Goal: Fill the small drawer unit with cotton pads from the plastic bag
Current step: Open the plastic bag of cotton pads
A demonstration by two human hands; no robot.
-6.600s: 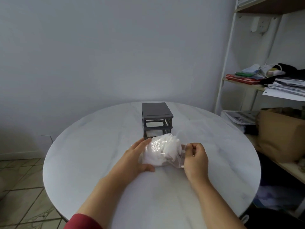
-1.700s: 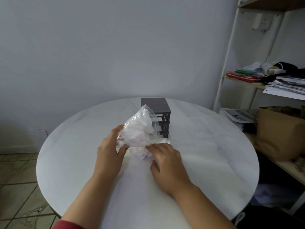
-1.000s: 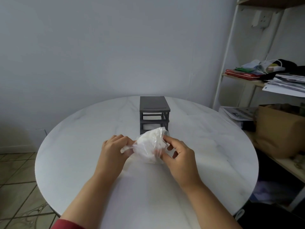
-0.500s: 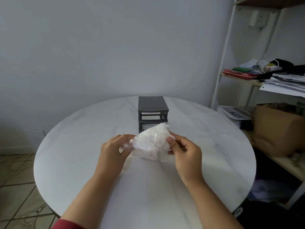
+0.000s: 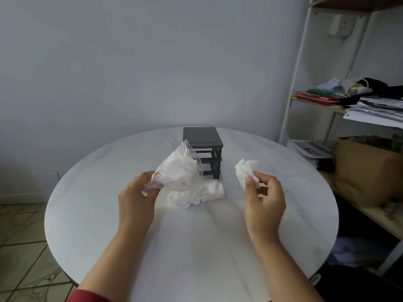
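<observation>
Our left hand (image 5: 136,199) pinches a corner of the plastic bag (image 5: 176,171), held up off the worktop (image 5: 196,247). Our right hand (image 5: 265,199) grips a clump of cotton pads (image 5: 245,171). Between our hands lies a loose pile of pads (image 5: 196,194), with the drawer unit (image 5: 204,138) just beyond it.

left hand (image 5: 136,198) gripping plastic bag (image 5: 177,171), right hand (image 5: 263,198) pinching cotton pads (image 5: 246,171)

Our left hand (image 5: 136,199), in front and left of the small dark grey plastic drawer unit (image 5: 202,140), pinches the corner of a clear plastic bag of white cotton pads (image 5: 177,171). Our right hand (image 5: 265,201), in front and right of that unit, grips a white cotton wad (image 5: 246,170) in curled fingers.
</observation>
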